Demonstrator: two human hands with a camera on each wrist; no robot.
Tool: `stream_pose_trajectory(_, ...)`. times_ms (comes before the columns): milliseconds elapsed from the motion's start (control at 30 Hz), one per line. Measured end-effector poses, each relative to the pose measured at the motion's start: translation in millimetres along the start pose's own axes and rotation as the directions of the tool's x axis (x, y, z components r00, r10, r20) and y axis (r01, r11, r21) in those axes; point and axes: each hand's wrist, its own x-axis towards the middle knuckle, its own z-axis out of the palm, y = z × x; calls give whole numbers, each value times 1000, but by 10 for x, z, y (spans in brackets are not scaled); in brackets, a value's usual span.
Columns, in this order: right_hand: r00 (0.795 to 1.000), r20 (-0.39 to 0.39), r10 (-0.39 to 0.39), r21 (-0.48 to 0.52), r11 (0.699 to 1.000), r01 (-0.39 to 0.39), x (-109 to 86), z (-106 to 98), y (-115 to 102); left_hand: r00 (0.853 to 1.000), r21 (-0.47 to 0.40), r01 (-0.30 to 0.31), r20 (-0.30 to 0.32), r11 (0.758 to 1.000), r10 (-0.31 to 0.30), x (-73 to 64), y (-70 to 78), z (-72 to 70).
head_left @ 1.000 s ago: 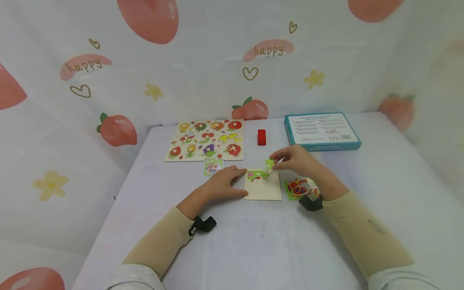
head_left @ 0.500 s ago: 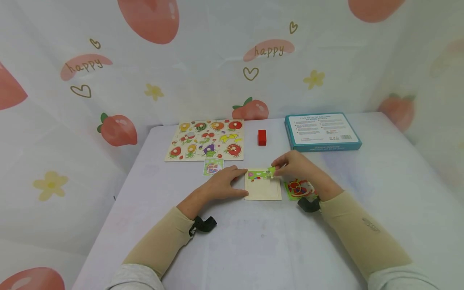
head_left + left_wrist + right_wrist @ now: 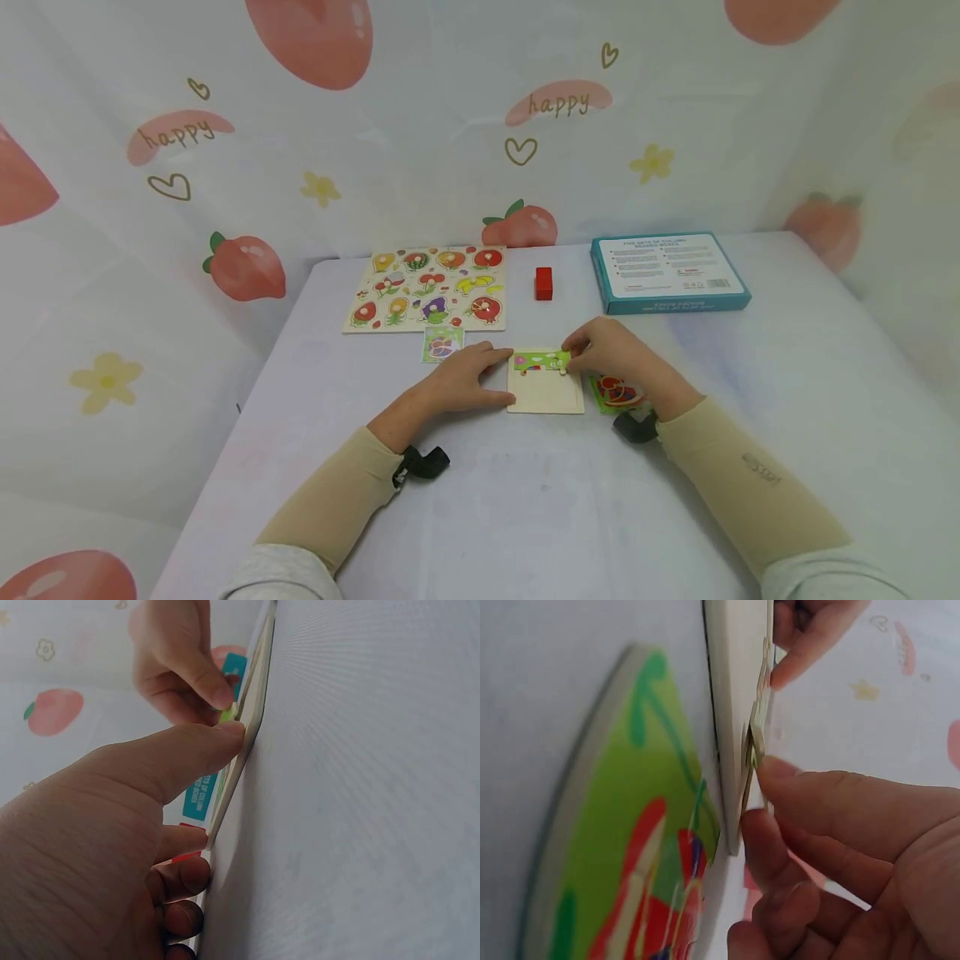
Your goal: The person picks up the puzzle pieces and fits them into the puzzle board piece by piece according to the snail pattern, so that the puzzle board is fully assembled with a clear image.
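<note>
A pale wooden puzzle board lies flat on the white cloth, with joined green puzzle pieces along its top edge. At the board's left side is my left hand, thumb on the lower corner and forefinger at the upper one, both fairly straight. My right hand pinches a green puzzle piece between thumb and forefinger at the upper right corner of the board. In the right wrist view this piece is slightly tilted and touches the neighbouring piece. Its far side is hidden by my fingers.
More puzzle pieces lie in a pile right of the board, partly under my right wrist. Behind stand a fruit peg board, a small picture card, a red block and a teal box.
My right hand has brought the green piece down and slightly right, from above the board onto its upper right corner beside the other pieces. The left hand has stayed in place.
</note>
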Motion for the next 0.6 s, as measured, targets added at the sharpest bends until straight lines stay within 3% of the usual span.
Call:
stream_pose_trajectory(233,999,-32,-15,-211,977,8,-3,54,-29,1000,0,2,5,1000,-2,6,5,-2)
stream_pose_trajectory(367,1000,-20,-1,-262,965,-5,-4,51,-36,1000,-3,-5,10,1000,5,17,11,-13)
stream_pose_trajectory(600,997,62,-46,-274,960,61,-16,11,-29,1000,4,-3,11,1000,3,19,-17,-6)
